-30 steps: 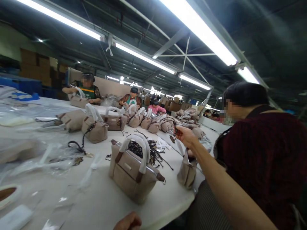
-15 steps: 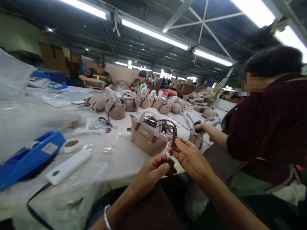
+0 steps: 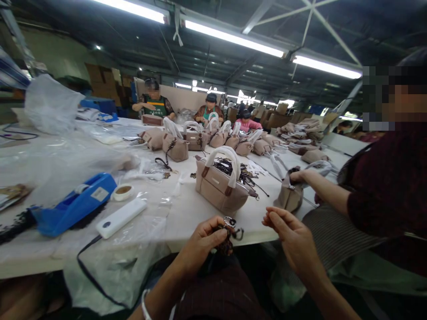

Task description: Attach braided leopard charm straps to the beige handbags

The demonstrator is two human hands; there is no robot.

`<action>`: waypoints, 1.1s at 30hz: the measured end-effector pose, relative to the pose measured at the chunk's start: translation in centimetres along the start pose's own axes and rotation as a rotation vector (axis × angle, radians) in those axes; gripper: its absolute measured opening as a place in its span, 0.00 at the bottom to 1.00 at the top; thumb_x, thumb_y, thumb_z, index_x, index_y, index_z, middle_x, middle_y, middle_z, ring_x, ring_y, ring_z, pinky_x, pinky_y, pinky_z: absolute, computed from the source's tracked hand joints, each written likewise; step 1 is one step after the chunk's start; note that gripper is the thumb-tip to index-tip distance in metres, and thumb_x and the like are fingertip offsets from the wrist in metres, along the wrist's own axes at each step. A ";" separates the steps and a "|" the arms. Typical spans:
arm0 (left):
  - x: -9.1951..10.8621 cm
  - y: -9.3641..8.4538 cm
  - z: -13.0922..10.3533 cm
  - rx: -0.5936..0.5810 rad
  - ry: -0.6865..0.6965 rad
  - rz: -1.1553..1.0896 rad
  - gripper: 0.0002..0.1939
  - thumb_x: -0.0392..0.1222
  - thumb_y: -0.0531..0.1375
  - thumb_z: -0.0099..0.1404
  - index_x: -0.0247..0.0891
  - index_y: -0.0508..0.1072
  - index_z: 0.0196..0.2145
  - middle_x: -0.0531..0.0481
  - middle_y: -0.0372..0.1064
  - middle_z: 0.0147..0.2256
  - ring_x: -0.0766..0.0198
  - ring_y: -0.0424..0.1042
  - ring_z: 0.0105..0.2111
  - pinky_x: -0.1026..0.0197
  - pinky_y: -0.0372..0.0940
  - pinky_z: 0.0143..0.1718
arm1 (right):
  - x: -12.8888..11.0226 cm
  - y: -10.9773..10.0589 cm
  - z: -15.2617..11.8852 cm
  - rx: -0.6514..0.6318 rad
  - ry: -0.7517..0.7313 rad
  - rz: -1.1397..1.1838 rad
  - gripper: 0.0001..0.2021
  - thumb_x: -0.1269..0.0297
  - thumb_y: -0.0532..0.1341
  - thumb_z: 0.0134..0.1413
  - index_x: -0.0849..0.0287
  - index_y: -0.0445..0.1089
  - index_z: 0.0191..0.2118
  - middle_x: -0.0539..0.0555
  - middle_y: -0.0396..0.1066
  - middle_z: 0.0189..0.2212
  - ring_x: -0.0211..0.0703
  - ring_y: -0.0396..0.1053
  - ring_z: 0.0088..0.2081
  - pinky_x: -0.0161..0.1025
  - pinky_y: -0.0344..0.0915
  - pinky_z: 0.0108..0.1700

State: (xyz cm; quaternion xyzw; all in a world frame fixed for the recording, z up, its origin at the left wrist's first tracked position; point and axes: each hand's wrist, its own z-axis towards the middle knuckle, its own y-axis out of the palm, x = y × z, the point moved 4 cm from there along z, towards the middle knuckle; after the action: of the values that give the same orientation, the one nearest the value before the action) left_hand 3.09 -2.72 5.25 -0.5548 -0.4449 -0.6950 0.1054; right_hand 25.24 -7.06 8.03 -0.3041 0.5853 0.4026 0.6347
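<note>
My left hand (image 3: 208, 235) is closed on a dark brown bag charm (image 3: 227, 242) with a metal ring, just in front of the table edge. A short dark loop sticks out on the charm's right side; the rest of its strap is hard to make out. Off to the right, my right hand (image 3: 290, 233) is raised with thumb and fingertips together, and nothing shows between them. Beyond both hands a taupe handbag (image 3: 213, 189) with wrapped handles stands on the table. Dark braided straps (image 3: 224, 166) lie heaped behind its handles.
At the left are a blue tape dispenser (image 3: 75, 204), a tape roll (image 3: 122, 192), a white power bank (image 3: 122, 218) and plastic film (image 3: 56, 155). More handbags (image 3: 176, 146) stand farther back. On the right, a co-worker's hand (image 3: 298, 176) reaches into a grey-brown bag (image 3: 288, 195).
My right hand has let go of the braided strap and moved right, away from my left hand. The charm stays in my left hand, slightly lower. The view has shifted left.
</note>
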 end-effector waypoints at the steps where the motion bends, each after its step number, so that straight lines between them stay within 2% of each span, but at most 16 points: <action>1: 0.0 -0.1 0.1 0.001 0.001 -0.004 0.11 0.48 0.63 0.63 0.38 0.71 0.38 0.53 0.67 0.28 0.70 0.68 0.26 0.66 0.62 0.31 | -0.4 0.0 -0.1 -0.018 -0.068 -0.084 0.18 0.53 0.70 0.48 0.59 0.75 0.41 0.52 0.75 0.31 0.40 0.72 0.34 0.34 0.69 0.39; 3: 0.0 -0.3 0.3 0.005 0.010 -0.013 0.11 0.48 0.62 0.63 0.38 0.71 0.38 0.53 0.67 0.28 0.70 0.68 0.26 0.66 0.62 0.31 | -1.3 1.1 -0.6 -0.142 -0.222 -0.244 0.14 0.55 0.67 0.53 0.57 0.74 0.42 0.53 0.74 0.34 0.41 0.72 0.36 0.35 0.69 0.40; 6: 0.2 -0.4 0.3 0.017 0.013 -0.010 0.12 0.49 0.63 0.63 0.38 0.71 0.38 0.53 0.66 0.28 0.70 0.65 0.25 0.65 0.63 0.31 | -2.1 4.2 -1.7 -0.370 -0.499 -0.458 0.09 0.62 0.64 0.57 0.55 0.74 0.44 0.54 0.73 0.37 0.42 0.71 0.39 0.36 0.69 0.42; 10: 0.8 -0.7 0.2 0.036 0.049 0.090 0.13 0.49 0.63 0.61 0.38 0.72 0.37 0.53 0.64 0.29 0.69 0.63 0.27 0.65 0.62 0.32 | -1.7 7.3 -2.1 -0.510 -0.818 -0.608 0.12 0.70 0.60 0.61 0.57 0.70 0.50 0.56 0.71 0.40 0.42 0.69 0.42 0.38 0.68 0.45; 14: 1.1 -1.3 0.4 0.026 0.076 0.234 0.13 0.50 0.63 0.61 0.37 0.72 0.35 0.54 0.63 0.29 0.68 0.62 0.29 0.66 0.59 0.34 | -0.9 8.1 -1.5 -0.565 -0.967 -0.694 0.12 0.73 0.57 0.62 0.59 0.69 0.51 0.56 0.70 0.37 0.43 0.68 0.39 0.39 0.68 0.42; 18: 0.9 -1.9 0.9 0.009 0.059 0.253 0.15 0.52 0.62 0.61 0.36 0.72 0.35 0.54 0.62 0.28 0.68 0.61 0.29 0.66 0.57 0.32 | -0.4 8.3 -1.2 -0.636 -1.042 -0.704 0.12 0.75 0.57 0.62 0.59 0.70 0.50 0.56 0.70 0.36 0.42 0.67 0.37 0.39 0.67 0.40; 22: 0.9 -2.7 1.4 0.065 0.012 0.287 0.16 0.53 0.61 0.62 0.35 0.70 0.35 0.54 0.63 0.28 0.69 0.60 0.27 0.67 0.56 0.29 | -0.3 8.5 -0.4 -0.552 -0.903 -0.578 0.09 0.73 0.59 0.61 0.59 0.72 0.45 0.55 0.71 0.35 0.40 0.68 0.36 0.35 0.67 0.39; 25: 0.9 -3.6 1.7 0.158 -0.011 0.326 0.17 0.55 0.60 0.63 0.36 0.68 0.33 0.55 0.63 0.24 0.70 0.60 0.23 0.67 0.56 0.26 | -0.1 8.8 0.4 -0.512 -0.698 -0.490 0.05 0.70 0.61 0.61 0.58 0.75 0.40 0.53 0.72 0.33 0.38 0.70 0.35 0.33 0.67 0.39; 27: 1.0 -4.2 1.9 0.205 -0.003 0.366 0.17 0.55 0.59 0.63 0.36 0.68 0.32 0.55 0.63 0.24 0.69 0.61 0.23 0.66 0.57 0.26 | 0.3 9.1 0.8 -0.509 -0.502 -0.446 0.05 0.66 0.62 0.59 0.57 0.76 0.37 0.51 0.72 0.31 0.38 0.70 0.34 0.33 0.66 0.36; 29: 1.4 -4.7 1.9 0.260 0.043 0.473 0.15 0.53 0.59 0.63 0.36 0.70 0.35 0.53 0.66 0.27 0.66 0.64 0.26 0.65 0.59 0.28 | 1.1 9.2 0.9 -0.510 -0.258 -0.371 0.07 0.61 0.63 0.57 0.58 0.76 0.34 0.51 0.72 0.28 0.39 0.69 0.31 0.33 0.65 0.34; 31: 2.1 -5.1 1.7 0.341 0.135 0.620 0.13 0.48 0.59 0.63 0.37 0.72 0.40 0.49 0.70 0.34 0.62 0.68 0.33 0.62 0.62 0.34 | 1.9 9.4 0.8 -0.515 -0.034 -0.275 0.11 0.57 0.64 0.55 0.60 0.76 0.32 0.51 0.71 0.26 0.39 0.68 0.29 0.34 0.64 0.33; 33: 3.0 -5.1 1.2 0.412 0.246 0.734 0.11 0.45 0.59 0.63 0.39 0.73 0.41 0.47 0.71 0.41 0.58 0.69 0.41 0.59 0.62 0.43 | 2.5 9.7 0.7 -0.520 0.112 -0.185 0.14 0.53 0.64 0.53 0.62 0.75 0.32 0.51 0.72 0.24 0.39 0.68 0.28 0.36 0.65 0.33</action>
State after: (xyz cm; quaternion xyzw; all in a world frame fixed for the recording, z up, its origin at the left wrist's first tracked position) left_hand -0.41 2.14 5.26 -0.5566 -0.3317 -0.5691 0.5062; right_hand 17.18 -1.35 6.46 -0.5309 0.4662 0.4620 0.5360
